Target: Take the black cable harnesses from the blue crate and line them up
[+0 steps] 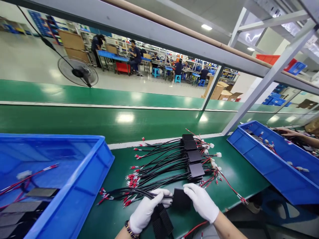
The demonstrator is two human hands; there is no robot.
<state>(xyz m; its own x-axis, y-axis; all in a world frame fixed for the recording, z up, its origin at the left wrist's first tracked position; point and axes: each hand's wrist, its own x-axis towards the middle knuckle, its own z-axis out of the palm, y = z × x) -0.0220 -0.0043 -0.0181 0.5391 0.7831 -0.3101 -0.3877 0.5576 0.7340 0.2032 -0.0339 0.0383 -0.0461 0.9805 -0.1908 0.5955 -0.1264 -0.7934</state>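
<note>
My left hand (149, 209), in a white glove, is closed around a bundle of black cables (129, 191) whose ends carry red and white terminals. These cables run into a flat black box (181, 199). Gloved in white too, my right hand (201, 201) grips that box at its right edge with thumb and fingers. Below the left hand are black ribbed pieces (161, 220), partly covered by it. Just beyond both hands lies a row of several similar black boxes (195, 170), with black cables to the left and red wires with white connectors (214, 162) to the right.
A blue bin (97, 179) holding black boxes stands at the left. Another blue bin (271, 166) with wired parts is at the right, and a co-worker's hand (286, 132) shows beyond it. A slanted metal post (264, 78) rises behind the green table (239, 176).
</note>
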